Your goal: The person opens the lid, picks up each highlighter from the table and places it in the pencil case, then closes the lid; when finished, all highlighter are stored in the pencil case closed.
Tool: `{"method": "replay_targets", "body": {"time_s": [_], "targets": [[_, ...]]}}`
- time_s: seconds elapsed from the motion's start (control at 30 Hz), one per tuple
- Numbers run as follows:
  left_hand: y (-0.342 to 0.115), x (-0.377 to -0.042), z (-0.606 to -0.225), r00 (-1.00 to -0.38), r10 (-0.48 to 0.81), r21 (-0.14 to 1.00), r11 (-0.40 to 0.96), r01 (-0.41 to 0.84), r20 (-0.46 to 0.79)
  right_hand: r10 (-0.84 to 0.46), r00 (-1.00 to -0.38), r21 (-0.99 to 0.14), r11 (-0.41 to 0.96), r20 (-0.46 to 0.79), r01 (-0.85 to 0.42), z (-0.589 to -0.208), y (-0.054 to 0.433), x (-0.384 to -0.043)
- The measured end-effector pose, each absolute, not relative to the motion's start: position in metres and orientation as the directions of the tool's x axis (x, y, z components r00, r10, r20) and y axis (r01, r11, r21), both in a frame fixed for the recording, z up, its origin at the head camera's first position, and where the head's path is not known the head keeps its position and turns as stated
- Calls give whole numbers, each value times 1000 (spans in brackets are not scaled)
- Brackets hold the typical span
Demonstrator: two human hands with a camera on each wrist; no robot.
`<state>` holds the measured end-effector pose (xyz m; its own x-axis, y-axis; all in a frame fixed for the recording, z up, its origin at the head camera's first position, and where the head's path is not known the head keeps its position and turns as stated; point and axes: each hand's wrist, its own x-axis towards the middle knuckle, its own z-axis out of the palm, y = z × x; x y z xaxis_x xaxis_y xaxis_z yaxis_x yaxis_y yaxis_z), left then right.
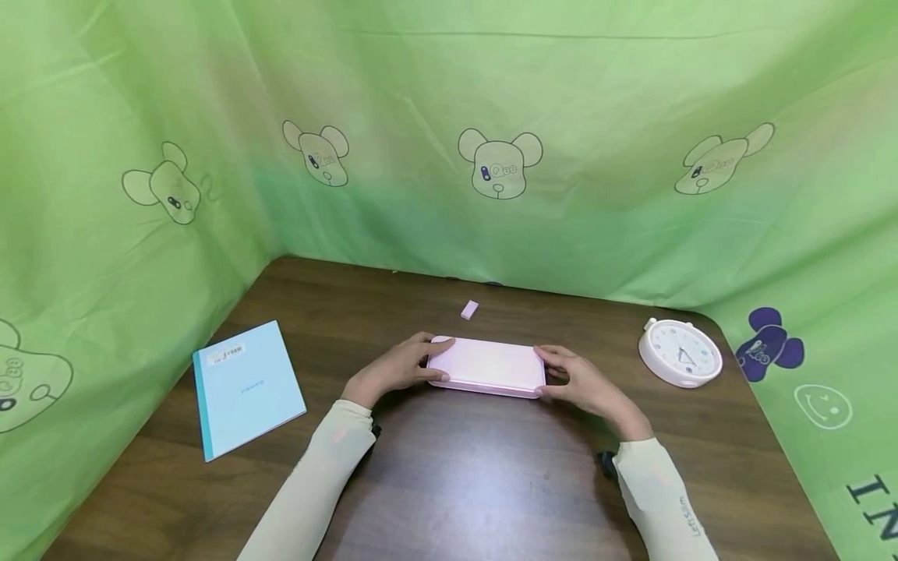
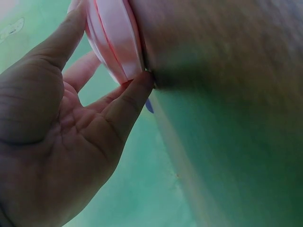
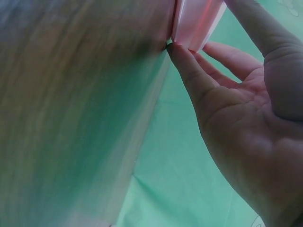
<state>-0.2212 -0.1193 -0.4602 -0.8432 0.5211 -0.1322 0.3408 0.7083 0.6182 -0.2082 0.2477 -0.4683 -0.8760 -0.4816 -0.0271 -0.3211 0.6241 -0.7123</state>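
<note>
A flat pink pencil case (image 1: 487,365) with rounded corners lies at the middle of the table, its long side facing me. My left hand (image 1: 398,366) grips its left end, thumb at the near edge and fingers at the far side. At the right end, my right hand (image 1: 581,381) holds it the same way. The left wrist view shows the case's layered side (image 2: 116,38) between thumb and fingers. In the right wrist view, fingertips meet the lower edge of the pink case (image 3: 194,23) close to the tabletop. Behind the case lies a small pink eraser (image 1: 469,310).
A light blue notebook (image 1: 252,389) lies at the left of the dark wooden table (image 1: 449,483). On the right, a white round clock (image 1: 680,353) lies face up. Green printed cloth (image 1: 421,93) hangs around the back and sides.
</note>
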Motion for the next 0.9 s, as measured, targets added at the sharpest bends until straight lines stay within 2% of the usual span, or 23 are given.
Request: {"method": "replay_targets", "body": {"time_s": [0.27,0.6,0.9], "targets": [[-119,-220,-460,-850,508,623,712,323,-139,-485,-874,-703,632,-31,-325,-466,244,-208],[-117,-223,-458,-844,527,612,701,367,-97,-486,-874,-724,614,-33,-314,-463,243,-210],[-116,-222,-461,-848,518,610,709,354,-110,-483,-875,-686,649,-36,-330,-463,239,-207]]}}
